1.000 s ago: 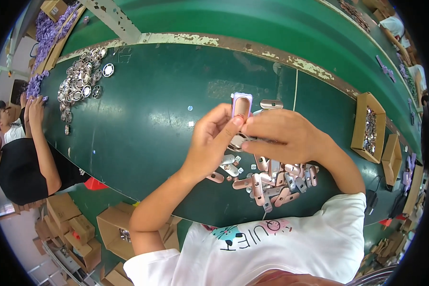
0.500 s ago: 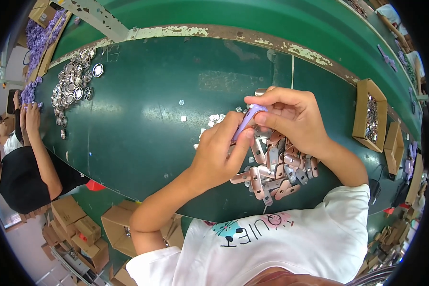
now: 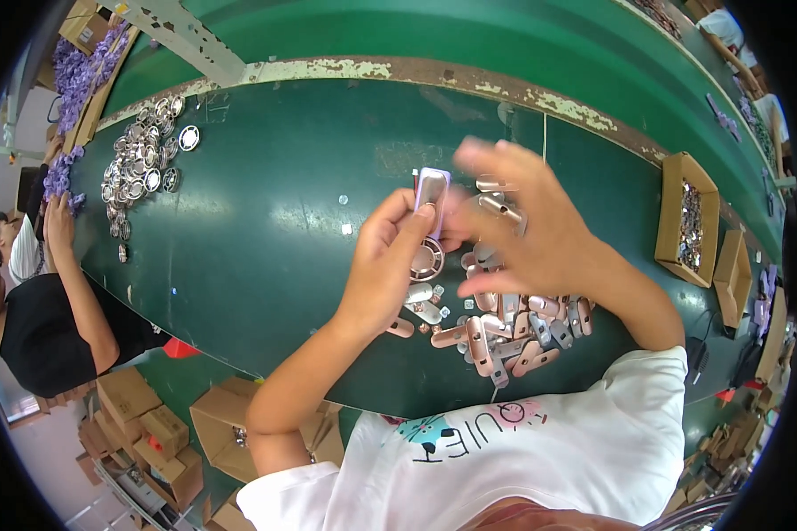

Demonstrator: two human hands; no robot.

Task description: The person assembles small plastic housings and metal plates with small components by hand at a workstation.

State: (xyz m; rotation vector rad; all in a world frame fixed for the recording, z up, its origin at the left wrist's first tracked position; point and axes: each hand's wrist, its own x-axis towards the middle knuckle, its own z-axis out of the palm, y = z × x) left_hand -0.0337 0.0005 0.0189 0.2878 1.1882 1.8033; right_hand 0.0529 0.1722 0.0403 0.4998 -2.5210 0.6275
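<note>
My left hand (image 3: pixel 390 252) is closed on a purple plastic casing (image 3: pixel 444 202) with a shiny oblong metal plate on its upper face, the thumb pressing on the plate. Just below the casing shows a round metal ring with spokes (image 3: pixel 427 259); whether it is joined to the casing I cannot tell. My right hand (image 3: pixel 536 226) is blurred by motion to the right of the casing, thumb and fingers spread apart, nothing visibly gripped. Under and below it lies a heap of rose and silver oblong metal plates (image 3: pixel 505 332). Small clear pieces (image 3: pixel 438 292) lie near the ring.
Several round metal rings (image 3: pixel 142 159) are piled at the table's far left. Cardboard trays (image 3: pixel 687 221) with small metal parts stand at the right. A co-worker in black (image 3: pixel 49 327) handles purple parts at the left. Cardboard boxes (image 3: pixel 226 416) sit below the table edge.
My right hand has let go of the purple casing and opened. In my left hand the casing has turned more upright, its metal plate facing up. The ring has come into view.
</note>
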